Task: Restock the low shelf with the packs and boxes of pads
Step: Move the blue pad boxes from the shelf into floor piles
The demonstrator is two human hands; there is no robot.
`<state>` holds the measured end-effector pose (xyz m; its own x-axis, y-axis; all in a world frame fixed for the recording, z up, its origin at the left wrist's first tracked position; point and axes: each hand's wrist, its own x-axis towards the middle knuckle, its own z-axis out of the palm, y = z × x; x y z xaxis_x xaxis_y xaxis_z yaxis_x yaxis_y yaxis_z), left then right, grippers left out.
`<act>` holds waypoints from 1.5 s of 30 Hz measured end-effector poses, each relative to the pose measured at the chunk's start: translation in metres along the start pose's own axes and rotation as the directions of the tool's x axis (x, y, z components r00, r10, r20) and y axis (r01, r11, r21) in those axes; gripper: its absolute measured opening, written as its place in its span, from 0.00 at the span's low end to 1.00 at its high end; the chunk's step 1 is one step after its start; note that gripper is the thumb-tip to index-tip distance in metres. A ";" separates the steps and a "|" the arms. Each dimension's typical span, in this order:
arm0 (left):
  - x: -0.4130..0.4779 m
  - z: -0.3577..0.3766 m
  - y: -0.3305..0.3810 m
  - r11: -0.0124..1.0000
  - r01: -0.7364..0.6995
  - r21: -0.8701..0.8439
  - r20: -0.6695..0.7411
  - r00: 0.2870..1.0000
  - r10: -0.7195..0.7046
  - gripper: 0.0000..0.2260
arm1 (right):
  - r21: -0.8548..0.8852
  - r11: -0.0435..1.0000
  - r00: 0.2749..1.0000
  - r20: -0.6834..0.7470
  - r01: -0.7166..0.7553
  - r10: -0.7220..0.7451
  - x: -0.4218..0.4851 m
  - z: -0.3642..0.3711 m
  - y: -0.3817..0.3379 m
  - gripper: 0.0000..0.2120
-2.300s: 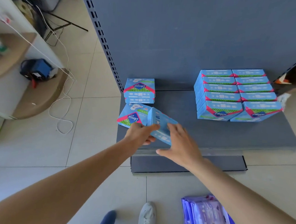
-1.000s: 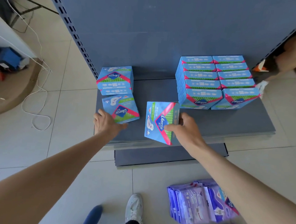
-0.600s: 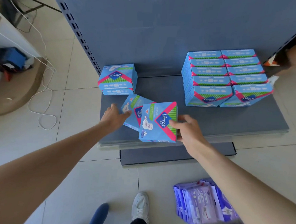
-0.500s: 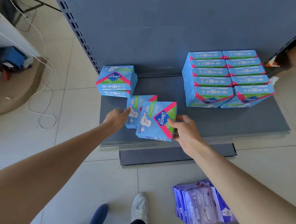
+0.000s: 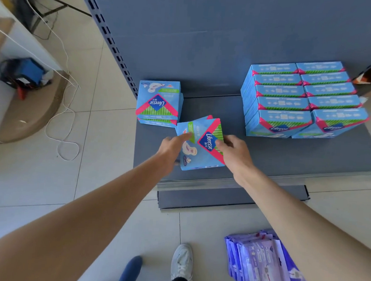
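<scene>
Two blue boxes [image 5: 201, 151] are held tilted over the shelf [image 5: 267, 152], near its front edge. The right edge is gripped by the right hand's [image 5: 234, 153] curled fingers [image 5: 221, 144]; whether the left hand [image 5: 172, 147] grips cannot be told. Bare shelf is seen between the small stack [image 5: 158, 103] and the large block [image 5: 304, 98]

The low shelf [image 5: 289, 154] at centre right looks like matt grey painted metal, as does the back panel [image 5: 209, 32] above it. The blue boxes [image 5: 279, 98] at upper right are smooth printed card with a slight sheen. The purple packs [image 5: 257, 261] at lower right are glossy plastic film. The floor tiles [image 5: 34, 184] are smooth, pale and faintly shiny.
</scene>
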<state>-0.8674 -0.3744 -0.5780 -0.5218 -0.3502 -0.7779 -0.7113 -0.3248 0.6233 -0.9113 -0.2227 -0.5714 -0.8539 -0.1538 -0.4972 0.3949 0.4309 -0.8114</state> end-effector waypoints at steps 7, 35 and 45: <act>-0.044 0.031 -0.004 0.995 -0.026 -0.098 0.163 0.986 0.041 0.16 | 0.227 0.971 0.984 -0.172 0.081 -0.042 -0.028 -0.049 -0.003 0.10; -0.289 0.363 -0.277 0.700 -0.360 0.617 0.708 0.642 -0.295 0.06 | 0.844 0.535 0.754 -0.372 0.033 0.542 -0.375 -0.342 0.312 0.28; -0.299 0.350 -0.398 0.486 -0.437 0.757 0.650 0.587 -0.484 0.14 | 0.939 0.344 0.556 -0.299 0.025 0.775 -0.445 -0.281 0.415 0.24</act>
<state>-0.5930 0.1666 -0.6213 -0.2680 0.5223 -0.8096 -0.4736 0.6604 0.5828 -0.4631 0.2747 -0.6002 -0.2700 0.5146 -0.8138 0.4327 -0.6902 -0.5800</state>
